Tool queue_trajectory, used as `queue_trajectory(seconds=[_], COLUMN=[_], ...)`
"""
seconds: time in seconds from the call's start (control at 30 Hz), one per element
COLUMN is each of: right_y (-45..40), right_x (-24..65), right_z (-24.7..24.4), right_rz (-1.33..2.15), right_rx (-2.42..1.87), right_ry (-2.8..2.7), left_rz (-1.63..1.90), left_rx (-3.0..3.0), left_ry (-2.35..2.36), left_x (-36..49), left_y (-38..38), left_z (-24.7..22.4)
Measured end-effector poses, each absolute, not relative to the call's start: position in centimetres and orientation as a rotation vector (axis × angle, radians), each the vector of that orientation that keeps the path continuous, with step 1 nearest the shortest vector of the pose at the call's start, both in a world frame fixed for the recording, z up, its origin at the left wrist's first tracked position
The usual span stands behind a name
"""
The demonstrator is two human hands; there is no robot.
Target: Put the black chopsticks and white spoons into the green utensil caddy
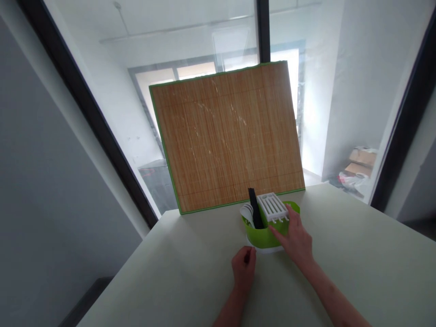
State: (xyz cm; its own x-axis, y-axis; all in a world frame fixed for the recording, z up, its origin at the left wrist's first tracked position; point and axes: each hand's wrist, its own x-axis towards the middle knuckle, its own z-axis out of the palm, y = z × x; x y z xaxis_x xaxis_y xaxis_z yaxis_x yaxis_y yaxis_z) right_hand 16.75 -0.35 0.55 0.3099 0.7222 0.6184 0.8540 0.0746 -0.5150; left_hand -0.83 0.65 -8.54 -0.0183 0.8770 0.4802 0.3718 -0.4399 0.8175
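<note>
In the head view, the right hand (297,236) is spreading thumb and fingers wide across the corner of a white slatted rack (272,206) and a green caddy (264,237); whether it is gripping firmly or only touching, I cannot tell. The left hand (243,265) is curling closed by the white base (269,250), lower left of that grasp. The step seems to be steadying or adjusting the rack; moving it would call for even pressure. White spoons (247,213) are standing left of the grip, beside a black utensil (255,209).
</note>
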Motion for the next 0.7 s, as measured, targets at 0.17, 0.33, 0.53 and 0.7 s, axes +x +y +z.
queue_trajectory(seconds=[0.17, 0.33, 0.53, 0.7], right_y=[-2.1, -3.7, -3.6, -3.2], right_x=[18.8, 17.8, 15.4, 15.5], right_z=[-4.1, -7.7, -8.4, -8.8], right_rz=[-0.066, 0.156, 0.271, 0.286], right_rx=[-1.499, -1.471, -1.404, -1.442], right_ry=[-1.344, -1.844, -2.324, -2.289], left_rz=[1.592, 1.679, 1.599, 1.373], left_rx=[1.625, 1.467, 1.400, 1.447], left_ry=[1.363, 1.435, 1.453, 1.351], left_x=[-1.4, -2.0, -3.0, -3.1], left_y=[1.2, 2.1, 5.0, 8.7], left_z=[-8.1, -7.9, -6.0, -1.9])
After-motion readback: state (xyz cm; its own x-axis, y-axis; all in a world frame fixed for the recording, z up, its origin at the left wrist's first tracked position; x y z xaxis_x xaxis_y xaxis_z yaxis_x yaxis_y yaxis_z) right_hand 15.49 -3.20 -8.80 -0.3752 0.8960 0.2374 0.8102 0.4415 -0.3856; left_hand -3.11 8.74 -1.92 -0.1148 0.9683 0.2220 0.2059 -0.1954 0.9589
